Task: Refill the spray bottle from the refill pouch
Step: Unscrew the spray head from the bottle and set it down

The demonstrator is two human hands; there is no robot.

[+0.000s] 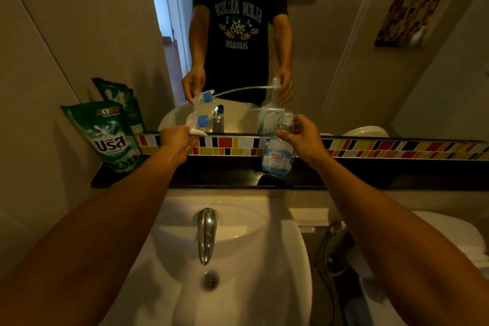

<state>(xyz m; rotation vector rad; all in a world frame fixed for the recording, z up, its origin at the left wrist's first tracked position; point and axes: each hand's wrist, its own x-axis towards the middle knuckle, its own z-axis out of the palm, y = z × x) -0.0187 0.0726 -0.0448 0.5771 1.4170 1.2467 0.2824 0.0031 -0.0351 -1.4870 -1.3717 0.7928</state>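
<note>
A clear spray bottle (278, 154) with a blue and white label stands on the black ledge (227, 174) under the mirror, its neck open. My right hand (301, 136) grips the bottle near its neck. My left hand (177, 141) holds the removed spray head (199, 122), clear with a blue nozzle and white trigger, up to the left of the bottle; its dip tube runs right toward the bottle's neck. A green refill pouch (112, 137) leans upright against the wall at the ledge's left end, apart from both hands.
A white sink (277, 259) with a chrome tap (207, 233) lies below the ledge. The mirror (330, 47) above reflects the person and the bottle. A coloured tile strip (397, 147) runs along the ledge. A toilet and hose sit at the right.
</note>
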